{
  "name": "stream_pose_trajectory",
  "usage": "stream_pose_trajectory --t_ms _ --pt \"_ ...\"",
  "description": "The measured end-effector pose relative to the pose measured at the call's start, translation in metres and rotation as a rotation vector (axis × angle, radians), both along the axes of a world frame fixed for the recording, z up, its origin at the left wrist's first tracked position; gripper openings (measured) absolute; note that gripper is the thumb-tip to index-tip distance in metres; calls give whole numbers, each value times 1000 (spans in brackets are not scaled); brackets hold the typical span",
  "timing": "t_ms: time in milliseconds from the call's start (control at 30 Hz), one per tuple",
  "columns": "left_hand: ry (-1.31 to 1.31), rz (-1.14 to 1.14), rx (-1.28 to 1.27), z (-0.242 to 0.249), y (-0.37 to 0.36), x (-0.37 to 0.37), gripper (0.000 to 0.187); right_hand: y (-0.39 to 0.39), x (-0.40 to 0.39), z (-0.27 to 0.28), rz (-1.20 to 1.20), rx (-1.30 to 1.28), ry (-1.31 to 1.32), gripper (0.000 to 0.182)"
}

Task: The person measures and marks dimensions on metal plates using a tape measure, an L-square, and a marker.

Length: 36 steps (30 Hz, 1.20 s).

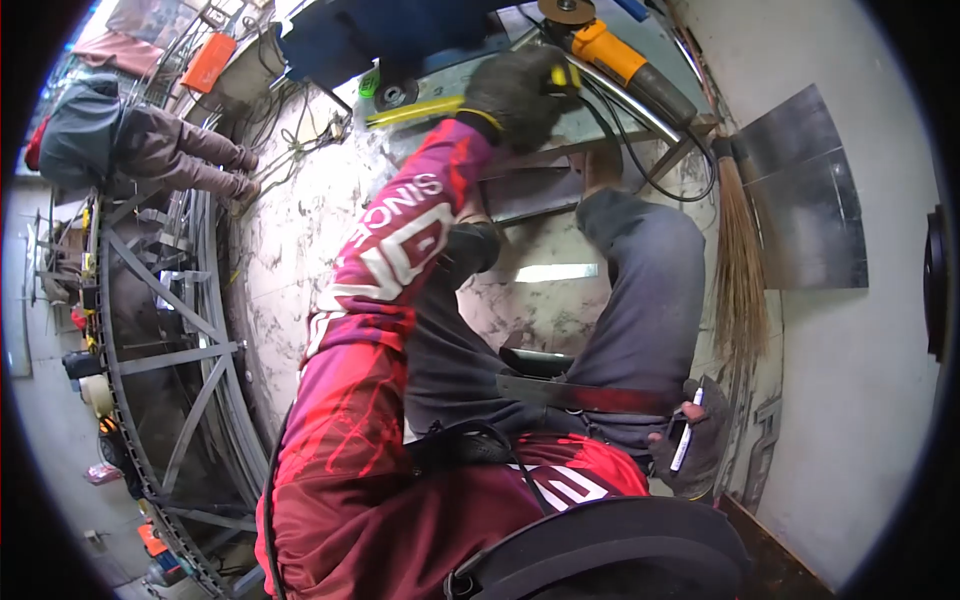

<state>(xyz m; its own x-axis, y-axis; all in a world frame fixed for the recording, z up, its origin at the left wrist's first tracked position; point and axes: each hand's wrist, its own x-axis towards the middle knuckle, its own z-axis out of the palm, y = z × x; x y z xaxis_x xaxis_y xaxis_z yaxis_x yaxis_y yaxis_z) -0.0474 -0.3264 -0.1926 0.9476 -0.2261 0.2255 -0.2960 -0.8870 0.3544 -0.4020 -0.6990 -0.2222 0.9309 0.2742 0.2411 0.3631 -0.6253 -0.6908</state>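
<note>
My left hand point(515, 100), in a dark glove with a yellow cuff, reaches out over the low work surface. Its fingers are closed around a yellow-and-black tape measure point(566, 76), partly hidden and blurred. A yellow strip point(415, 111), which looks like its blade, stretches left from the hand. Near my right hip, my right hand point(697, 455), gloved with bare fingertips showing, grips a white marker point(683, 446). Across my thighs lies a flat metal bar point(590, 396), its right end close to that hand.
An orange angle grinder point(625, 65) with a cord rests on the surface, beside a dark disc point(396, 94). A broom point(738, 250) and a metal sheet point(805, 195) lean at the right wall. A metal frame point(170, 355) stands left; another person point(130, 135) is beyond it.
</note>
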Motion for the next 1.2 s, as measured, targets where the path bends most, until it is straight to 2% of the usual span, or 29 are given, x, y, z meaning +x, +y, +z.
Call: stream_pose_trajectory --t_ms 67,133,300,400,467,500,567,600,667,700,733,800,833,867,933,967,1000,1067,1100,1133,1200 --pt "82 -2 45 11 32 2 55 7 -2 -9 -66 -34 -78 61" --pt "-95 -19 95 -2 73 9 58 9 8 -11 -76 -85 -106 60" --pt "-132 1 135 -25 140 31 60 6 9 -16 -104 -76 -24 58" --pt "-222 51 199 -26 140 28 63 5 6 -16 -158 -55 17 58" --pt "-235 231 186 -17 129 11 60 6 5 -16 -196 -60 44 59" --pt "-234 230 184 -20 128 6 60 6 5 -17 -201 -66 53 58" --pt "-148 406 191 -30 130 -6 46 5 7 -17 -202 -72 60 58" --pt "-150 408 190 -35 129 -10 46 6 8 -17 -193 -65 60 57" --pt "144 413 114 -42 126 -20 39 6 10 -16 -175 -60 56 56" --pt "170 327 175 -46 131 -23 43 7 10 -15 -183 -45 80 54" --pt "166 335 175 -48 133 -29 43 8 11 -15 -193 -27 104 53" --pt "-69 174 313 -54 132 -42 47 9 16 -17 -168 -44 34 55" --pt "89 203 295 -43 122 -48 62 9 17 -17 -146 -66 -30 56" --pt "89 203 294 -47 118 -51 62 10 15 -16 -146 -67 -29 56" --pt "30 164 374 -50 110 -57 80 11 11 -11 -223 -44 155 53" --pt "43 167 404 -49 105 -63 89 11 9 -11 -223 -48 154 53" --pt "43 168 401 -46 102 -66 89 10 8 -13 -229 -41 154 53" --pt "213 49 396 -36 98 -72 87 11 7 -15 -236 -30 151 52" --pt "129 -7 385 -34 97 -81 69 12 8 -15 -237 -35 151 52" --pt "125 -7 386 -37 101 -83 69 12 8 -15 -240 -40 151 52" --pt "157 -40 300 -50 108 -86 47 15 10 -12 -229 -33 124 51"
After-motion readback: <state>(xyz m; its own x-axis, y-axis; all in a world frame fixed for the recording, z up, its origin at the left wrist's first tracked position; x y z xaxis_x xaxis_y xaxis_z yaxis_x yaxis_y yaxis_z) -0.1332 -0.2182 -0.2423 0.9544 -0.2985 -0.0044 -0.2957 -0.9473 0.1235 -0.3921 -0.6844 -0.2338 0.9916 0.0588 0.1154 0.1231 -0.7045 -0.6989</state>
